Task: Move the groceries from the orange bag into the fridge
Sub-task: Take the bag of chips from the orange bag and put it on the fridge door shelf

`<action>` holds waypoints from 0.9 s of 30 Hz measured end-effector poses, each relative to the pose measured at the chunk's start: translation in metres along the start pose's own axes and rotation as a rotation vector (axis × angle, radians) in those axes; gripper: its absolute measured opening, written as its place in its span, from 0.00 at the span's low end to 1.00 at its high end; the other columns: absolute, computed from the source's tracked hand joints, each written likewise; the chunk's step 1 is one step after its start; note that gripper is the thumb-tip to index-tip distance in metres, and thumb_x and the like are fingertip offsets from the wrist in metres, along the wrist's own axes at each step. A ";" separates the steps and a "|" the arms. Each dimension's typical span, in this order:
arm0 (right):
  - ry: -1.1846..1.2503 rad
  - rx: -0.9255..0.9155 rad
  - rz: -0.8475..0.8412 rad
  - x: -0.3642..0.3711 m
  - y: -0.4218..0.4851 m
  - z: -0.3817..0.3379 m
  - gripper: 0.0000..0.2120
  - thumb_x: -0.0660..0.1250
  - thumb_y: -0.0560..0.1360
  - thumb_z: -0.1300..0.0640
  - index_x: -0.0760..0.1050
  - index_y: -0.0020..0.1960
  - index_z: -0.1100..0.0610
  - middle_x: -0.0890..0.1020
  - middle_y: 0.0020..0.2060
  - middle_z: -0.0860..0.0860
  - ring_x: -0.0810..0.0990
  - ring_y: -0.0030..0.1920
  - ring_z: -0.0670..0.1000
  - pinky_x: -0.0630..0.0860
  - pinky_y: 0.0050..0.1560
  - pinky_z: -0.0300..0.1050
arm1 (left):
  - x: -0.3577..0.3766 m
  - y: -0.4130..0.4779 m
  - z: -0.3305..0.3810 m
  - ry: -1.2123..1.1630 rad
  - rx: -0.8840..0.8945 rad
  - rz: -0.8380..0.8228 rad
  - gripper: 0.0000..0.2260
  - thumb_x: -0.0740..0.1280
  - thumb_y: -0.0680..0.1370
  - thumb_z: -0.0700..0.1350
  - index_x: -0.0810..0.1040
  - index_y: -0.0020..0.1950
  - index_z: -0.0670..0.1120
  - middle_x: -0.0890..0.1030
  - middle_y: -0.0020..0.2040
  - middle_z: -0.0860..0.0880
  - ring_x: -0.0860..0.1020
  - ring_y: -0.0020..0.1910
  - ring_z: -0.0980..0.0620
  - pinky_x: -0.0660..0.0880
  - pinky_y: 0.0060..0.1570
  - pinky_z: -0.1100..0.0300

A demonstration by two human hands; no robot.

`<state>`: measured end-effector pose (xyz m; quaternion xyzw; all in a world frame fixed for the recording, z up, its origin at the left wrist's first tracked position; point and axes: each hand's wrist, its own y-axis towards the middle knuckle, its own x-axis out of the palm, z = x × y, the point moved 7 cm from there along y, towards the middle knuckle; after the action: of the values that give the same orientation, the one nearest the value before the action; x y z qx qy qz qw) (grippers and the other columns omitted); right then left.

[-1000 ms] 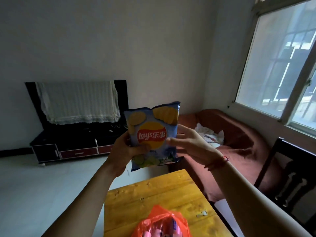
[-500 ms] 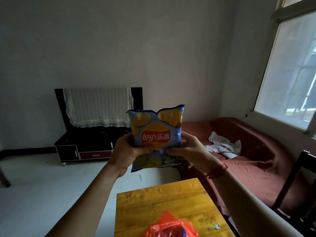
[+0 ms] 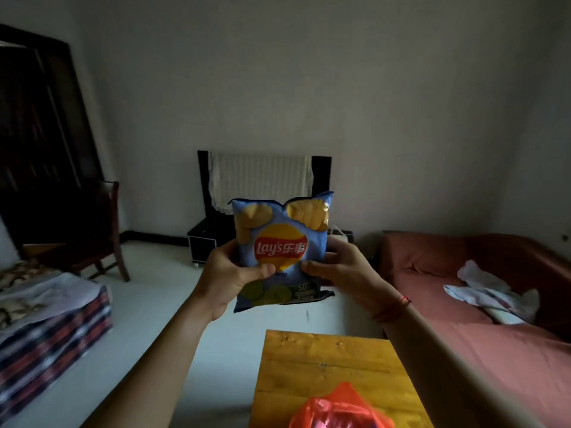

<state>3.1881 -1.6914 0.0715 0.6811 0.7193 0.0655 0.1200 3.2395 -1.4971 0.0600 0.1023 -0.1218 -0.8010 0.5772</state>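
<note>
Head view: one blue chip bag [image 3: 279,251], upright with its red-and-yellow logo facing the camera, is held in the air beyond the single yellow bench [image 3: 324,359]. Two hands, the left hand [image 3: 228,279] and the right hand [image 3: 346,270], have their fingers clamped on its lower sides. One orange bag [image 3: 336,409] sits on the bench.

chip bag [image 3: 279,251] upright | left hand [image 3: 230,274], right hand [image 3: 343,270] pinch sides | above table [image 3: 333,359]
</note>
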 end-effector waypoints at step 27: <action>0.287 0.044 -0.976 0.568 -0.095 -0.046 0.16 0.71 0.73 0.68 0.78 0.59 0.59 0.85 0.52 0.56 0.85 0.51 0.58 0.82 0.45 0.50 | -0.373 -0.457 0.110 0.189 -0.105 0.937 0.16 0.74 0.70 0.35 0.82 0.56 0.47 0.85 0.53 0.47 0.82 0.54 0.44 0.79 0.52 0.49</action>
<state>3.0602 -1.1291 0.0442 0.2523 0.9641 0.0795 0.0220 2.9116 -0.9953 0.0300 0.0796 -0.0610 -0.4467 0.8891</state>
